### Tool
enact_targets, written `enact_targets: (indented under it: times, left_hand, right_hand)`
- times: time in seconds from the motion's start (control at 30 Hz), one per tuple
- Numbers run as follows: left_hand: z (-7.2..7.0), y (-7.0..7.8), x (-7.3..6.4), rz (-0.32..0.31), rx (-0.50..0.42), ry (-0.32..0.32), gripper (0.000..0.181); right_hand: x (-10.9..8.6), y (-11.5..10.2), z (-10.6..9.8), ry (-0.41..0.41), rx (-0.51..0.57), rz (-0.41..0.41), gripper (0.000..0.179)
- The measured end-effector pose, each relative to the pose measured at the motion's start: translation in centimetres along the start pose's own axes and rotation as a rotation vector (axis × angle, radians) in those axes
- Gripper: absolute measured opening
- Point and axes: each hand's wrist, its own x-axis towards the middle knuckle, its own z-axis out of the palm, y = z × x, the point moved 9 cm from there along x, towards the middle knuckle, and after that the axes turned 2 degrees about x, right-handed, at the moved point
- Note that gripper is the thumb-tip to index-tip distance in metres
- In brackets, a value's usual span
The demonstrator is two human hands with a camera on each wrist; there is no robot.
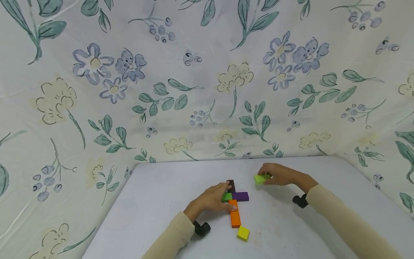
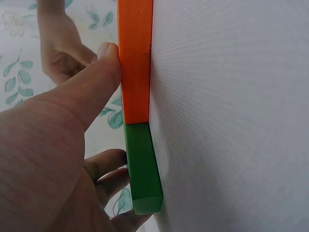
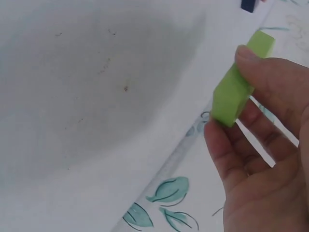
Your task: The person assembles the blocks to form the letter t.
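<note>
My left hand [image 1: 211,198] spread over a row of flat blocks on the white table. Its thumb rests on the orange block [image 1: 235,218], and its fingertips reach the dark brown block [image 1: 231,186] at the far end. A green block [image 1: 227,197] lies partly under this hand, with a purple block [image 1: 240,196] against its right side. In the left wrist view the orange block [image 2: 136,72] meets the green block [image 2: 142,166] end to end. My right hand [image 1: 279,174] pinches a light green block [image 3: 241,82] between thumb and fingers, right of the group.
A yellow block [image 1: 243,233] lies at the near end of the orange one, turned at an angle. The white table [image 1: 155,201] ends at a floral cloth [image 1: 207,118] behind and on both sides. Black cameras [image 1: 202,229] sit at both wrists.
</note>
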Motion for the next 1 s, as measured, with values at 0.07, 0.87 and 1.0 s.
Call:
enact_targets:
  times: [0.07, 0.87, 1.0]
  left_hand:
    - [0.1, -0.1, 0.1, -0.003, 0.009, -0.001, 0.096]
    - [0.3, -0.4, 0.2, -0.009, 0.025, -0.010, 0.098]
    - [0.1, -0.1, 0.1, -0.013, 0.027, -0.015, 0.098]
  right_hand:
    - [-0.2, -0.1, -0.2, 0.008, 0.019, 0.008, 0.031]
    - [-4.3, -4.2, 0.3, 0.012, 0.044, -0.003, 0.023]
    - [-5.1, -5.5, 0.3, 0.007, 0.054, -0.006, 0.024]
